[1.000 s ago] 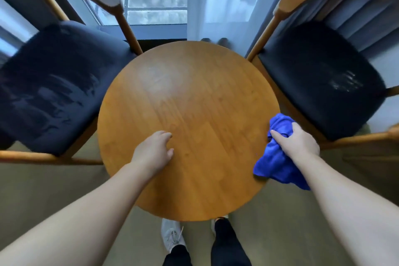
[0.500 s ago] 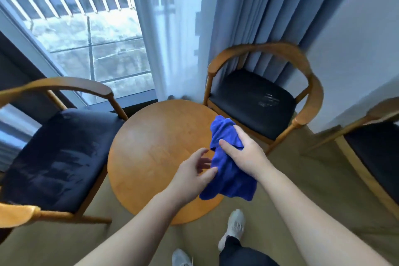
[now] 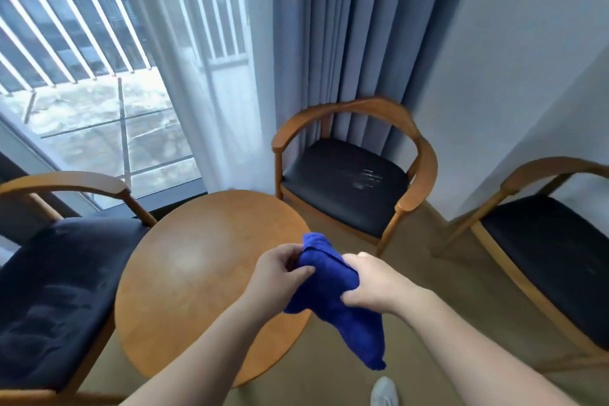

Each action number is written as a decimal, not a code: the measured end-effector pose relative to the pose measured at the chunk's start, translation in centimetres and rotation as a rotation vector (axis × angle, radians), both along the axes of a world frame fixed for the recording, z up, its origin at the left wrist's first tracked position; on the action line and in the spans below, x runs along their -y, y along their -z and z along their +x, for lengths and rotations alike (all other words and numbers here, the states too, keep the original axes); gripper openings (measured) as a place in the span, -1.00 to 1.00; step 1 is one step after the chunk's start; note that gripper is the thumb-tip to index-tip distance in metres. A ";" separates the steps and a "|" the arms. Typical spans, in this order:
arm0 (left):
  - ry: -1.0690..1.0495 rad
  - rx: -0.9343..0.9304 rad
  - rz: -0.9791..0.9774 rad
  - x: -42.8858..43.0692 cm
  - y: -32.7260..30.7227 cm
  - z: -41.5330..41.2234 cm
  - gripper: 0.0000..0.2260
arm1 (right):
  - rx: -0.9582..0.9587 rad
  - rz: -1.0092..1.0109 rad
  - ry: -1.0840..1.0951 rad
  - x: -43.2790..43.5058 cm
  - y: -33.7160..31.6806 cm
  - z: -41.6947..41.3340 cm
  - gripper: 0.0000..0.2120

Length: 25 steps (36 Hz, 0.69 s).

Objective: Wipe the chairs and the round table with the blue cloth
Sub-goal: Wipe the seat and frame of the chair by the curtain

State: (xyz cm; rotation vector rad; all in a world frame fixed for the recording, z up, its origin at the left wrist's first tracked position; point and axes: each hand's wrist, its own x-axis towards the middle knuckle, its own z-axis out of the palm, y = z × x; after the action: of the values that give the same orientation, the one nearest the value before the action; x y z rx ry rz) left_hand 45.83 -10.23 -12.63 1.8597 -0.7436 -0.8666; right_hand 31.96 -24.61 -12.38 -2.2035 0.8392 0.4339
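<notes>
The blue cloth (image 3: 333, 300) hangs bunched in the air above the right edge of the round wooden table (image 3: 197, 273). My left hand (image 3: 280, 273) pinches its upper left part and my right hand (image 3: 372, 283) grips its right side, so both hands hold it off the table. Three wooden armchairs with dark seats stand around: one at the left (image 3: 56, 290), one behind the table (image 3: 346, 181), and one at the right (image 3: 553, 257). The middle chair's seat shows pale scuff marks.
A glass balcony door (image 3: 99, 102) with a sheer curtain fills the back left, and heavy blue-grey curtains (image 3: 346, 43) hang behind the middle chair. A pale wall (image 3: 527, 59) is at the right. Beige carpet (image 3: 412, 273) lies between chairs. My white shoe (image 3: 384, 392) shows below.
My view rose and turned right, bringing a third chair into sight. My right hand lifted the cloth off the table's edge, and my left hand left the tabletop and took hold of the cloth too.
</notes>
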 end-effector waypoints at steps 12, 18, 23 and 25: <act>0.066 0.277 0.012 16.9 -0.2 -7.5 -0.90 | 0.150 -0.058 -0.028 17.8 0.3 -8.2 -0.85; 0.107 0.370 0.053 21.2 -1.1 -7.4 -0.92 | 0.166 0.019 -0.101 23.2 -1.3 -8.5 -0.81; 0.099 0.387 0.074 23.6 -1.4 -5.6 -0.91 | 0.169 0.123 -0.183 26.0 -1.9 -6.7 -0.57; 0.086 0.388 0.086 24.4 -1.1 -4.4 -0.91 | 0.163 0.148 -0.208 27.0 -2.1 -5.8 -0.41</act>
State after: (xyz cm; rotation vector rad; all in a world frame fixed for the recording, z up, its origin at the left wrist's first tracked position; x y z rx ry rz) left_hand 41.45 -34.64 -11.51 2.1150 -1.0433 -0.6015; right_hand 26.12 -51.64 -10.28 -2.1617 0.4774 0.3962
